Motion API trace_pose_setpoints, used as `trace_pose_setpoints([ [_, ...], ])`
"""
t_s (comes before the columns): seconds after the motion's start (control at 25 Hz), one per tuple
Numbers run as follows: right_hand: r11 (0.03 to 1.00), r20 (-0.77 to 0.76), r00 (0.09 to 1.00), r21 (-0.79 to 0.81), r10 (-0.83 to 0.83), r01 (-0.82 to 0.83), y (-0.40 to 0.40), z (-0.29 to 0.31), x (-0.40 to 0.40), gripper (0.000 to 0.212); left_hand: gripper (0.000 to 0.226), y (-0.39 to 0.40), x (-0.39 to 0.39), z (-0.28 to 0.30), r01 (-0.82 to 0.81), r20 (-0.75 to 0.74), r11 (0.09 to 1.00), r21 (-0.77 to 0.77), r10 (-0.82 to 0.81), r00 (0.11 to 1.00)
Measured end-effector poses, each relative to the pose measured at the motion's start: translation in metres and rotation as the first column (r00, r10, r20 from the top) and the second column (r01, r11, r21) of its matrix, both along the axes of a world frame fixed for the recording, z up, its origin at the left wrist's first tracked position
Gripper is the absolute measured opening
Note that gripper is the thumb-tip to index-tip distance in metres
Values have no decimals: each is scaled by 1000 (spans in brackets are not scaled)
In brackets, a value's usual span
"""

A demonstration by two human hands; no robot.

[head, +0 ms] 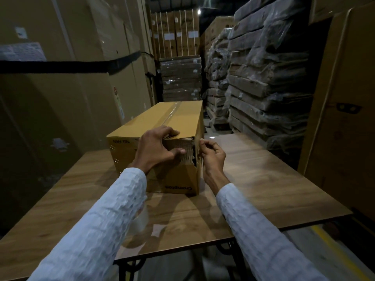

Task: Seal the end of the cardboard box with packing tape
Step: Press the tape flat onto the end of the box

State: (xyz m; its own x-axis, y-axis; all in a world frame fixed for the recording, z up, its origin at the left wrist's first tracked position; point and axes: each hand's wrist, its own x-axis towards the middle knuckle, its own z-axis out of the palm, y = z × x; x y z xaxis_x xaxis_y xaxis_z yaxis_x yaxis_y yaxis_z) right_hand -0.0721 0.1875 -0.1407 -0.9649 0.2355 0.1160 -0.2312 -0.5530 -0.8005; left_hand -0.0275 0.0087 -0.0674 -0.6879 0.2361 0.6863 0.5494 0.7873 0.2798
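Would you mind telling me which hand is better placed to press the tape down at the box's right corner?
Right hand: its fingertips pinch at that corner of the cardboard box, while the left hand braces the end.

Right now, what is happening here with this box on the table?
A person in white sleeves is working on the near end of a cardboard box that lies on a wooden table. The left hand presses on that end, where torn corrugated cardboard shows. The right hand pinches something at the box's right corner, probably clear tape. A roll of tape lies on the table, partly hidden by the left sleeve.
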Motion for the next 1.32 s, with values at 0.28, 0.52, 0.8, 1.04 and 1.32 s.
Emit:
trace_pose_setpoints([
  [0.28,968,149,963,-146,226,-205,14,11,-7,51,71,1,-2,-2,13,-22,1000,-6,-13,1000],
  [0.52,902,-274,890,344,363,-262,35,34,-16,40,70,-4,-3,-1,26,-6,1000,-7,-26,1000],
  [0.8,609,-368,811,793,454,18,53,40,-29,41,65,-5,-1,2,66,26,996,63,-68,997],
  [1.04,594,-251,815,793,523,-137,63,44,-25,31,36,-5,3,6,70,102,993,97,-79,992],
  [1.32,638,-320,810,766,491,-84,55,32,-25,39,49,9,4,1,-30,27,997,69,28,999],
])
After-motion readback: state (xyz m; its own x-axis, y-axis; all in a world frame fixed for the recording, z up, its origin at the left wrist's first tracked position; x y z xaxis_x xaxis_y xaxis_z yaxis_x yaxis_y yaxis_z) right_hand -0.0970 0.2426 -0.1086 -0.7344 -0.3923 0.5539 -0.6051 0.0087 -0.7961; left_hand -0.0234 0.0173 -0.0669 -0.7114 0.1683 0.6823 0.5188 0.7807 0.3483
